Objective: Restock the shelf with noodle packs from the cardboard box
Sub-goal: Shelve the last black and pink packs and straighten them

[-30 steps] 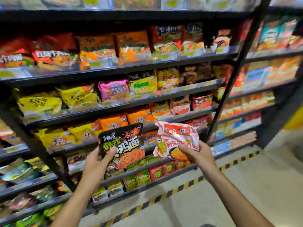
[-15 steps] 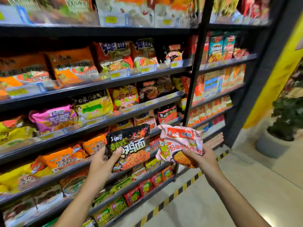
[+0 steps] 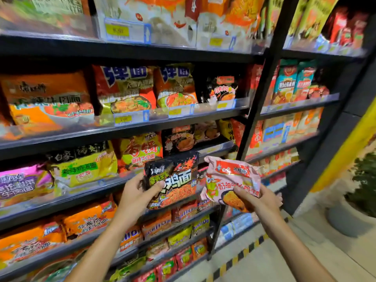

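Packs first: I count two in hand, both glossy, crinkled plastic pillows. The black pack [image 3: 172, 180], printed with flames and orange noodles, stands nearly upright with its long axis vertical and its face toward me, in front of the middle shelf [image 3: 126, 127] rows. My view has the left hand [image 3: 138, 197] gripping it at the lower left corner, thumb curled across the front, fingers behind. Just to its right, almost touching, the pink pack [image 3: 231, 181] tilts, top edge leaning left and crumpled, long axis running on a slant. The right hand [image 3: 259, 200] pinches its lower right part, thumb on the printed face, fingers wrapped under.

Moving outward, I see dark metal shelving with clear plastic lips and yellow price tags [image 3: 123, 119]. Soft bags crowd every tier: orange, red, yellow-green, magenta. A black upright post [image 3: 257, 94] splits two bays. Below, yellow-and-black hazard tape [image 3: 240, 256] edges the pale floor, and a potted plant [image 3: 364, 192] sits far right.
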### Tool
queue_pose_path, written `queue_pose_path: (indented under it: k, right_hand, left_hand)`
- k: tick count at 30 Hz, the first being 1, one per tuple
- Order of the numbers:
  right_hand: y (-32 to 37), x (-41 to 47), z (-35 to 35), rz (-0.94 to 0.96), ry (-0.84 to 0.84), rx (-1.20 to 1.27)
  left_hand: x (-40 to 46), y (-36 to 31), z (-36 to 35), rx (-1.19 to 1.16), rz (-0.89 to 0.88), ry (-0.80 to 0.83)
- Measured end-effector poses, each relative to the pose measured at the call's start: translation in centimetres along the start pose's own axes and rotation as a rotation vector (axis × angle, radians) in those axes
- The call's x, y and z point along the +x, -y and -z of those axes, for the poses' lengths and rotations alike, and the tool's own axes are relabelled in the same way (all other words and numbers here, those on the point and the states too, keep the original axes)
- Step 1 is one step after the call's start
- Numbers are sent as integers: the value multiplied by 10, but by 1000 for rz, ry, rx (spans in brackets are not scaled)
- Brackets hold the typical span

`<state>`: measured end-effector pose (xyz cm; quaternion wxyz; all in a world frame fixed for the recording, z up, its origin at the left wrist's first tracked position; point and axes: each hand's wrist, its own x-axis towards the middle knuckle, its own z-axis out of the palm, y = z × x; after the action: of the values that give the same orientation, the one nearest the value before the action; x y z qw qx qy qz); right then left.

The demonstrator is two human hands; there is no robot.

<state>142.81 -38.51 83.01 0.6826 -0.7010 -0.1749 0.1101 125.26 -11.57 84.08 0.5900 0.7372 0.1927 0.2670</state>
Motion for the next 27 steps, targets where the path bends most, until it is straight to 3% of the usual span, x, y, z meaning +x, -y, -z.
queue_pose_path:
  k: [18, 22, 25, 27]
  right_hand:
    - [-17, 211, 65, 105, 253, 85]
    - [-19, 233, 59, 103, 330, 106]
    - [-26, 245, 52, 96, 365, 105]
    - [-30, 251, 49, 89, 361, 112]
  left_hand:
    - [119, -14, -120, 143, -185, -383]
    - [135, -12, -119, 268, -288, -418]
    - [151, -2, -114, 481, -404, -346]
    - [161, 7, -111, 542, -338, -331]
